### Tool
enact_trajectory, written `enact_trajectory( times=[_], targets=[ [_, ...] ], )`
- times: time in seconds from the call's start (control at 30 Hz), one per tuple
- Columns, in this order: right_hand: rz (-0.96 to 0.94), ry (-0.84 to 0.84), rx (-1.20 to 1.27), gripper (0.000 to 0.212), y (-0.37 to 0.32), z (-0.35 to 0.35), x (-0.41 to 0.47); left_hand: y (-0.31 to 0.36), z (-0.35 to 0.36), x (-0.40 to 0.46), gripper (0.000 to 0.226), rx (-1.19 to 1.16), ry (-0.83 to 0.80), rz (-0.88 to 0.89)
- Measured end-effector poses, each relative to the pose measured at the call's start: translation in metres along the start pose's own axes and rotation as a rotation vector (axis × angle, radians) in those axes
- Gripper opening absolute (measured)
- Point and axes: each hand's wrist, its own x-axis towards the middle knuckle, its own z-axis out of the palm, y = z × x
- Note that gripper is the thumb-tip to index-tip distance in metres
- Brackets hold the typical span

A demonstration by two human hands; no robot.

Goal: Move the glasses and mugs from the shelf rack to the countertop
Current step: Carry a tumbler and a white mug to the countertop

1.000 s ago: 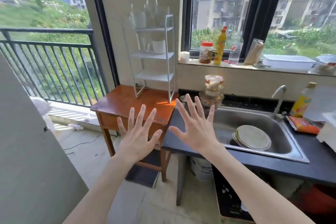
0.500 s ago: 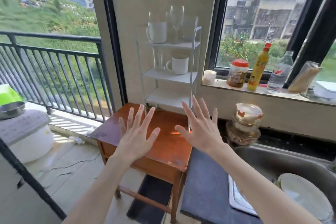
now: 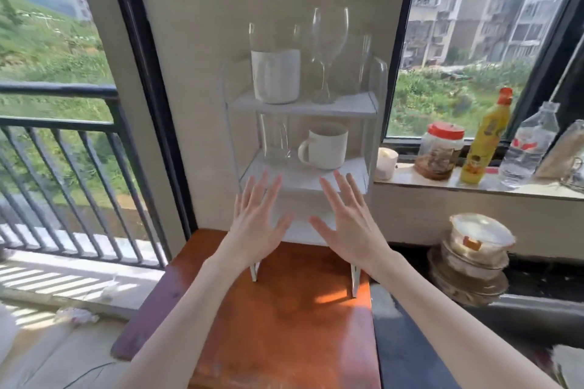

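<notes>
A white shelf rack (image 3: 373, 104) stands on a small wooden table (image 3: 284, 319) against the wall. Its top shelf carries a white mug (image 3: 275, 76), a stemmed wine glass (image 3: 328, 50) and a tall clear glass (image 3: 360, 63) at the right. On the middle shelf stand a clear tumbler (image 3: 274, 139) and a second white mug (image 3: 325, 145). My left hand (image 3: 256, 218) and my right hand (image 3: 347, 218) are spread open, palms forward, in front of the rack's lower part, holding nothing. The dark countertop (image 3: 401, 341) begins right of the table.
On the window sill at the right stand a white candle cup (image 3: 386, 163), a red-lidded jar (image 3: 441, 151), a yellow bottle (image 3: 485, 142) and a water bottle (image 3: 527, 148). Stacked lidded bowls (image 3: 474, 249) sit on the counter's back. A balcony railing (image 3: 63, 142) lies to the left.
The view has closed in on the rack, which now looks larger and centred. Both open hands have come up in front of its lower shelves. The sink has left the view.
</notes>
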Motion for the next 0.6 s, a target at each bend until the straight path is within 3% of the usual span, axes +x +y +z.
enact_trajectory(
  times=[0.1,0.2,0.33,0.5,0.6],
  targets=[
    [0.076,0.091,0.229,0.052,-0.004,0.01,0.037,-0.011,0.0,0.041,0.062,-0.248,0.025,0.021],
    [0.281,0.124,0.439,0.038,-0.003,0.015,0.074,-0.021,0.006,0.073,0.058,-0.378,0.012,-0.041],
    [0.466,0.125,0.699,0.033,-0.002,0.023,0.118,-0.032,0.013,0.111,0.055,-0.601,-0.055,-0.154],
    [0.56,0.145,0.839,0.03,0.002,0.038,0.149,-0.037,0.019,0.139,0.052,-0.763,-0.099,-0.222],
    [0.606,0.183,1.019,0.023,0.003,0.047,0.156,-0.039,0.02,0.148,0.035,-0.916,-0.121,-0.201]
  ],
)
